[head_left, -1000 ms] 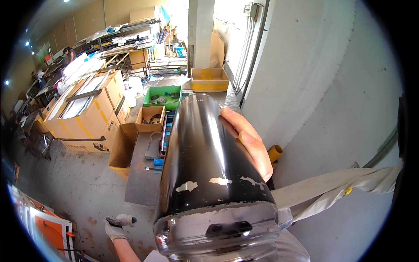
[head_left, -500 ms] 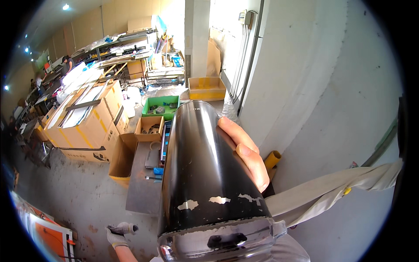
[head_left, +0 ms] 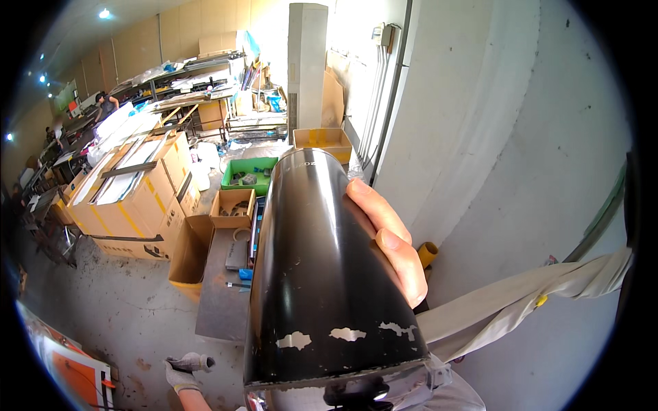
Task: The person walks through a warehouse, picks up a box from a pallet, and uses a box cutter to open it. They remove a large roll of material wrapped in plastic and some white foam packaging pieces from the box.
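A black tumbler (head_left: 308, 267) with chipped paint and a clear lid (head_left: 288, 399) is tilted up close in the middle of the view, lid end toward me. My bare right hand (head_left: 391, 240) grips its right side; two fingers show and the rest of the hand is hidden behind it. Low on the left is my left hand (head_left: 184, 377) in a pale, soiled glove, away from the tumbler. Its fingers look curled, and a greyish piece with a dark end sticks out to the right; what that is I cannot make out.
A dark table (head_left: 219, 318) beyond the tumbler bears a small carton (head_left: 232, 220) of parts. Behind it are a green bin (head_left: 233, 183) and another carton (head_left: 343, 152). Large cardboard boxes (head_left: 130, 226) stand left, a grey wall (head_left: 507, 171) right. Other people (head_left: 106, 106) are far left.
The tumbler has tipped slightly, so its lid sits lower in the view and less of it shows. My right hand keeps its grip. My left hand is nearly in the same place.
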Tool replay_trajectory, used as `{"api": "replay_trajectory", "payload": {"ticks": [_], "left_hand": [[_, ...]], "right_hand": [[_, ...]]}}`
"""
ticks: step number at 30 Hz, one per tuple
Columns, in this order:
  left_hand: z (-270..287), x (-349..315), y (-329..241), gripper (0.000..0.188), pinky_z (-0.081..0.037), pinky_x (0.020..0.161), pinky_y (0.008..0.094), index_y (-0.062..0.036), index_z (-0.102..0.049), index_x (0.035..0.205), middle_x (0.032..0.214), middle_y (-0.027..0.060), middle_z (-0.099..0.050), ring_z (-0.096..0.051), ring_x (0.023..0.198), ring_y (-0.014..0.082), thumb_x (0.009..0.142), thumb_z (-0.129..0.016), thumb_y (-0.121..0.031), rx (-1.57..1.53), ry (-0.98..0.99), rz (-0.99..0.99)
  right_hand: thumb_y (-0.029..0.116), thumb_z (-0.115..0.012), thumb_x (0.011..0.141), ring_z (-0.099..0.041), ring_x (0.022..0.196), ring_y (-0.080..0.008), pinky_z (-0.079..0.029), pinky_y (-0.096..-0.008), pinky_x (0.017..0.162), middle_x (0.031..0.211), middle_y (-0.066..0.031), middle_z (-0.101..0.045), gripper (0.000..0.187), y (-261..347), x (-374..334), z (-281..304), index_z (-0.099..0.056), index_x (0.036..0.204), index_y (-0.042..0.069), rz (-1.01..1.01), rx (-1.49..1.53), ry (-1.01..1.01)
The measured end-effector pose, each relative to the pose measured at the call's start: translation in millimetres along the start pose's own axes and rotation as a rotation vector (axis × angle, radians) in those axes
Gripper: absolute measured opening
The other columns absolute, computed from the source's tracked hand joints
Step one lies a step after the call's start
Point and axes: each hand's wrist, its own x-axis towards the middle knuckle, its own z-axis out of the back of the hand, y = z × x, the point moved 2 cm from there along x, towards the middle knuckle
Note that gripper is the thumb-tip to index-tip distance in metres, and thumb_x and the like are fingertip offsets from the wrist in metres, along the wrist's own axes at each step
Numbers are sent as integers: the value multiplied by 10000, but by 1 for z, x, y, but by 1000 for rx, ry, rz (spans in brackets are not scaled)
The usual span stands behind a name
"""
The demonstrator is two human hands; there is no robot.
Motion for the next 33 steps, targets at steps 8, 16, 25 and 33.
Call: {"api": "replay_trajectory", "payload": {"ticks": [8,16,25,33], "left_hand": [[-22,5,26,336,-439,890,410,-130,-610,966,967,48,-618,-571,928,225,970,-458,-429,5,11,31],[-15,8,25,353,-429,910,416,-124,-606,998,998,48,-614,-566,958,230,963,-469,-447,-7,20,49],[-10,11,21,352,-424,912,406,-118,-606,1021,1004,44,-608,-561,963,226,962,-473,-439,5,18,16],[-19,6,23,342,-432,902,405,-118,-606,1018,999,47,-612,-567,950,225,965,-471,-428,18,16,19]], "right_hand": [[24,-673,825,-564,1099,-486,-489,-513,913,1215,-332,-527,460,16,13,13,-444,1224,43,-29,-89,64],[17,-669,826,-559,1104,-489,-484,-520,919,1227,-319,-525,455,11,11,10,-447,1222,47,7,-27,34],[-10,-669,816,-570,1086,-490,-502,-507,900,1209,-327,-536,445,21,20,11,-457,1205,38,-142,-128,96],[-8,-674,811,-576,1074,-489,-510,-509,889,1204,-323,-536,456,15,16,8,-441,1200,43,-25,-95,40]]}}
